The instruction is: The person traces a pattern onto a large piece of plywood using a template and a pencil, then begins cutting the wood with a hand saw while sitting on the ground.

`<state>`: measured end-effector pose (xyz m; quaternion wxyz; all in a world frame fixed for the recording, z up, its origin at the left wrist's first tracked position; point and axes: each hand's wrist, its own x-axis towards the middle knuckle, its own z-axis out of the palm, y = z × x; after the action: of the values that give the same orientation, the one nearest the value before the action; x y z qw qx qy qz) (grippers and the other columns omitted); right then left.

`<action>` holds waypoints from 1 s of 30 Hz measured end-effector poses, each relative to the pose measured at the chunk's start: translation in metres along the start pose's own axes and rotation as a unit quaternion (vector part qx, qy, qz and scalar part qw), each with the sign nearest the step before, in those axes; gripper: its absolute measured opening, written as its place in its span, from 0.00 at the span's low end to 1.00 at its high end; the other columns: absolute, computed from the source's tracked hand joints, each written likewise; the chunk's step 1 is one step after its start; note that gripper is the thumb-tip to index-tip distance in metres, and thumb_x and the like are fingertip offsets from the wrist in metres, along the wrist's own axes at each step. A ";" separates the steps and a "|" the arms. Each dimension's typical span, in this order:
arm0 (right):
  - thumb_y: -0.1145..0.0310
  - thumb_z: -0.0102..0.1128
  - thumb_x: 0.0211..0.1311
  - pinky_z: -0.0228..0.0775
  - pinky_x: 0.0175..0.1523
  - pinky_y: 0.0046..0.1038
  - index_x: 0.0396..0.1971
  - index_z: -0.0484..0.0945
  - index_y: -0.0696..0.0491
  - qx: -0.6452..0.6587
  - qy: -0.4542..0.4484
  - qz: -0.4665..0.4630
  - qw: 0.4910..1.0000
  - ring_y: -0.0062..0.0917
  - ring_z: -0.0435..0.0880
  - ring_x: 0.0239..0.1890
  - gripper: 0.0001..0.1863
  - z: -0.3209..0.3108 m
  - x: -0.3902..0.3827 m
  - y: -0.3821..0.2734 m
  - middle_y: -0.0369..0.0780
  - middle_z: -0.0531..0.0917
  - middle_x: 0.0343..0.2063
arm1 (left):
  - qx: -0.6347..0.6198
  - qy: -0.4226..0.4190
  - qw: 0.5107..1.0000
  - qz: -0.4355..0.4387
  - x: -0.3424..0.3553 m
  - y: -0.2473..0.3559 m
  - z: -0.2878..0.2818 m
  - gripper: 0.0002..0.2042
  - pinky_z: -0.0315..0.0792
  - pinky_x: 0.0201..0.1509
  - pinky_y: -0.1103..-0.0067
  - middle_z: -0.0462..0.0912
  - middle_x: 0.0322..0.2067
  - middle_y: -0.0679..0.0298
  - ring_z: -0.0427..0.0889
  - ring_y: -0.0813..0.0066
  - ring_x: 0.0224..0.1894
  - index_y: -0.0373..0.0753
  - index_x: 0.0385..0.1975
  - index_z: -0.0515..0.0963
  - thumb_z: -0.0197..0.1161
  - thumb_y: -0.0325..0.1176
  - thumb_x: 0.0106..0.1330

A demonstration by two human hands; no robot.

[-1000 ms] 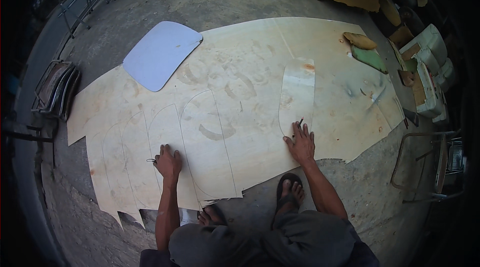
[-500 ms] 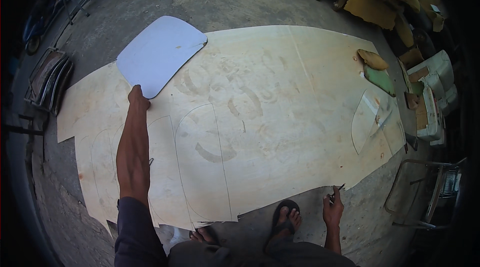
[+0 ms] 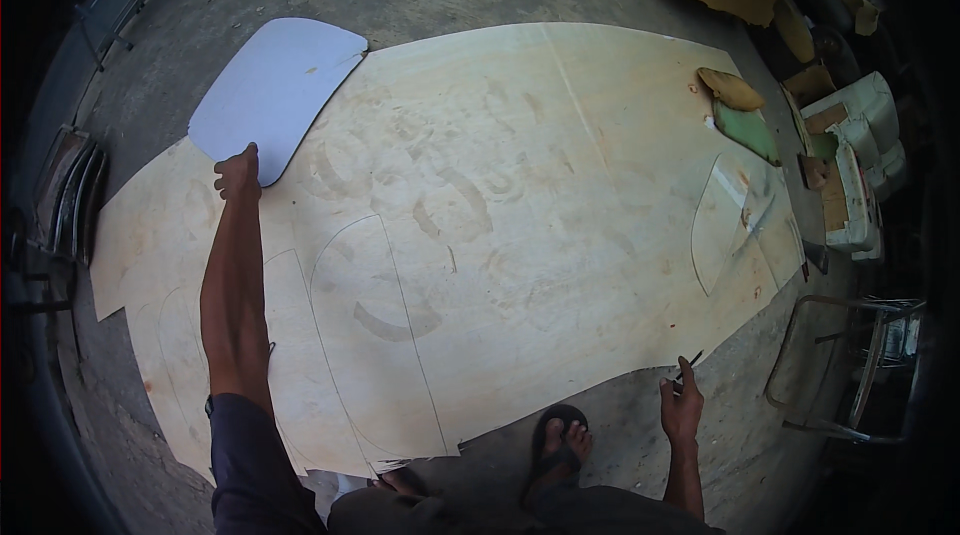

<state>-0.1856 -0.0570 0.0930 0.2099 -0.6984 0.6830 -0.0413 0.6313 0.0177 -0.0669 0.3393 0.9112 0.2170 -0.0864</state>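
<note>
My left hand (image 3: pixel 240 173) is closed on the near edge of a white panel with rounded corners (image 3: pixel 280 85). The thumb lies on top of it. This panel rests over the far left edge of a large plywood sheet (image 3: pixel 520 275) on the floor. Curved pencil outlines mark the sheet's left part, below the panel and around my left forearm. At the sheet's near right edge, my right hand (image 3: pixel 682 413) holds a thin dark pencil-like stick (image 3: pixel 697 359) in its fingers. A small dark object (image 3: pixel 271 347) beside my left forearm is partly hidden.
A tan pad (image 3: pixel 731 90) and a green pad (image 3: pixel 748 135) lie at the sheet's far right. White cushioned parts (image 3: pixel 865 155) and a metal chair frame (image 3: pixel 850 365) stand right. Stacked curved frames (image 3: pixel 70 195) are left. My sandalled foot (image 3: pixel 562 440) is by the near edge.
The view has shifted, so the sheet and panel appear farther left. My left hand keeps its hold on the panel. My right hand has moved a little right and up with the stick.
</note>
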 end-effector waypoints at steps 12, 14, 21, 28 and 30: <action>0.69 0.61 0.69 0.81 0.51 0.39 0.71 0.67 0.58 -0.061 -0.079 0.085 0.991 0.38 0.90 0.44 0.32 0.000 -0.064 0.020 0.55 0.87 0.42 | 0.219 0.046 0.932 0.286 0.020 -0.035 0.017 0.37 0.51 0.71 0.45 0.64 0.68 0.47 0.60 0.41 0.71 0.51 0.68 0.70 0.56 0.68 0.64; 0.69 0.61 0.68 0.80 0.49 0.38 0.71 0.67 0.58 -0.081 -0.078 0.119 0.986 0.35 0.89 0.41 0.32 -0.006 -0.067 0.016 0.54 0.87 0.41 | 0.288 0.070 0.909 0.293 0.034 -0.018 0.019 0.37 0.51 0.71 0.42 0.63 0.70 0.45 0.58 0.38 0.73 0.53 0.71 0.67 0.51 0.68 0.67; 0.70 0.62 0.66 0.74 0.41 0.33 0.70 0.69 0.56 -0.066 -0.046 0.139 0.987 0.27 0.81 0.31 0.32 -0.010 -0.078 0.051 0.49 0.87 0.35 | 0.234 0.033 0.882 0.407 0.016 -0.040 0.034 0.36 0.42 0.75 0.36 0.48 0.79 0.48 0.44 0.33 0.79 0.58 0.79 0.55 0.39 0.65 0.73; 0.72 0.61 0.65 0.71 0.36 0.29 0.69 0.69 0.58 -0.009 -0.043 0.093 0.995 0.21 0.76 0.26 0.32 0.004 -0.046 0.038 0.42 0.81 0.24 | 0.287 -0.014 0.863 0.416 -0.093 -0.067 0.028 0.41 0.38 0.75 0.36 0.44 0.79 0.45 0.41 0.36 0.80 0.55 0.80 0.52 0.43 0.69 0.71; 0.72 0.61 0.65 0.71 0.35 0.29 0.70 0.68 0.58 0.012 -0.038 0.065 0.997 0.21 0.75 0.25 0.32 0.005 -0.042 0.027 0.41 0.81 0.23 | 0.277 -0.084 0.845 0.449 -0.161 -0.085 0.023 0.43 0.34 0.75 0.35 0.42 0.79 0.45 0.36 0.38 0.81 0.52 0.80 0.51 0.46 0.70 0.69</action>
<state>-0.2115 -0.0147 0.0888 0.2469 -0.6507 0.7180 -0.0091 0.4492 0.0061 -0.0843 0.0910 0.9545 -0.2782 -0.0578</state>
